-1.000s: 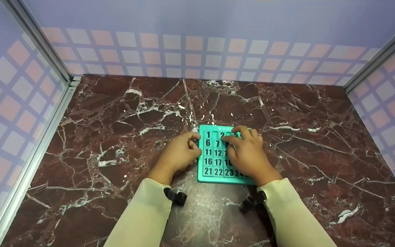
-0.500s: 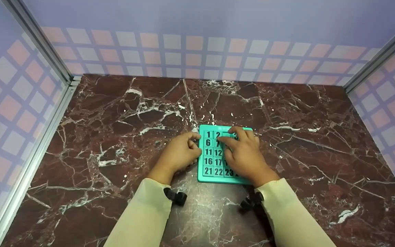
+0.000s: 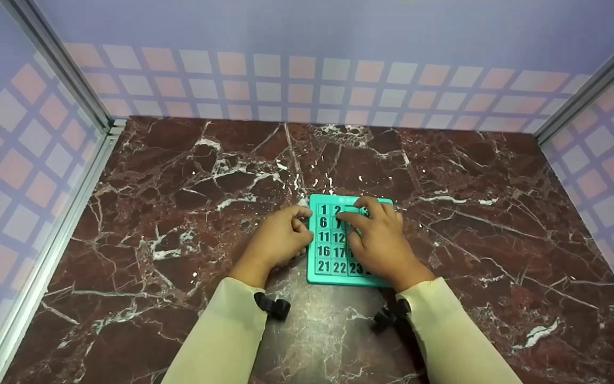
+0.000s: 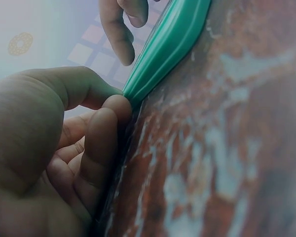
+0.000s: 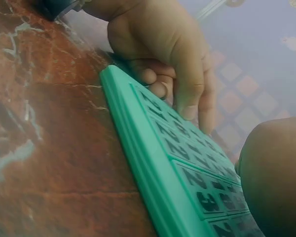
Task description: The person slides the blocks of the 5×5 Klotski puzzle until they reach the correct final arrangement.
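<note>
Nearest lay two pale sleeves [image 3: 216, 341], each with a black wrist device [image 3: 273, 306] at the cuff. Beyond them the left hand [image 3: 280, 234] held the number board [image 3: 328, 278] by its left edge, thumb and forefinger against the rim, the other fingers curled in. The green board lay flat between the hands. The right hand [image 3: 384, 245] arched over its right side, fingers loosely bent, gripping nothing, the forefinger tip where the 2 tile [image 3: 337, 209] met the 7 tile [image 3: 338, 225]; whether it pressed could not be told. A second earlier the 2 had stood farther right, with a gap on its left; now it sat just beside the 1 tile [image 3: 323, 209], and a bare slot [image 3: 351, 209] showed to its right, before the partly covered 3 tile [image 3: 366, 211]. That shift seemingly completed one slide. Farther off stretched the veined table [image 3: 190, 298] and the checkered wall [image 3: 307, 32].
</note>
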The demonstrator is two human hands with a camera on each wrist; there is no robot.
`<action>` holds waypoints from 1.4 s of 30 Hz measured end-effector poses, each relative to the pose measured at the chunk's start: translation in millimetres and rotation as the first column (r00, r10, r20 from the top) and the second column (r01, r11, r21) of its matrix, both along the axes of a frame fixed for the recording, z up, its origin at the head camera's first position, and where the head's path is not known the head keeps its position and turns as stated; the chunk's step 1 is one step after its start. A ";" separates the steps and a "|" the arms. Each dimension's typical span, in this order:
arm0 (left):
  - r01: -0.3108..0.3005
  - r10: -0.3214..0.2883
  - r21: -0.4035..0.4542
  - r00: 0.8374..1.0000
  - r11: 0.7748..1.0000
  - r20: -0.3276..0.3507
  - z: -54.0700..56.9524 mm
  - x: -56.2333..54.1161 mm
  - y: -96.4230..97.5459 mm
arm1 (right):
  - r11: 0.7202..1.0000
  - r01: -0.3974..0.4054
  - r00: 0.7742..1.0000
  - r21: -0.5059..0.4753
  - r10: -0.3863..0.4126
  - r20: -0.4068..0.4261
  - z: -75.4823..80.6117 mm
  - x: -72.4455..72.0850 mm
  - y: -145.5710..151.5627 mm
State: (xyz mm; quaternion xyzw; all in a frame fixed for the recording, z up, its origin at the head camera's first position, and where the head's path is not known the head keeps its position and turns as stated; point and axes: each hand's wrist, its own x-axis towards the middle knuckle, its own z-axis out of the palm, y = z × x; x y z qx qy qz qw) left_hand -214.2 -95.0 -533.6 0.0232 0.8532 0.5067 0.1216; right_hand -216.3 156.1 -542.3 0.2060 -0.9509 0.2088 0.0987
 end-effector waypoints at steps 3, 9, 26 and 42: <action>0.003 -0.003 -0.004 1.000 1.000 -0.007 -0.7 0.1 -0.2 | 1.000 0.012 1.000 -0.023 -0.012 -0.009 1.6 -0.9 3.5; 0.017 -0.017 0.000 0.999 1.000 -0.035 -10.0 -3.8 -1.5 | 0.996 0.061 0.997 -0.071 -0.063 -0.031 5.1 -3.1 11.4; -0.005 0.004 -0.011 1.000 1.000 -0.011 0.1 0.6 0.6 | 0.965 0.251 0.967 -0.078 -0.254 -0.028 4.7 -7.5 21.0; -0.001 0.001 0.033 1.000 0.999 0.015 0.2 0.1 0.6 | 0.989 0.142 0.989 -0.049 -0.143 -0.018 -0.8 -6.5 18.6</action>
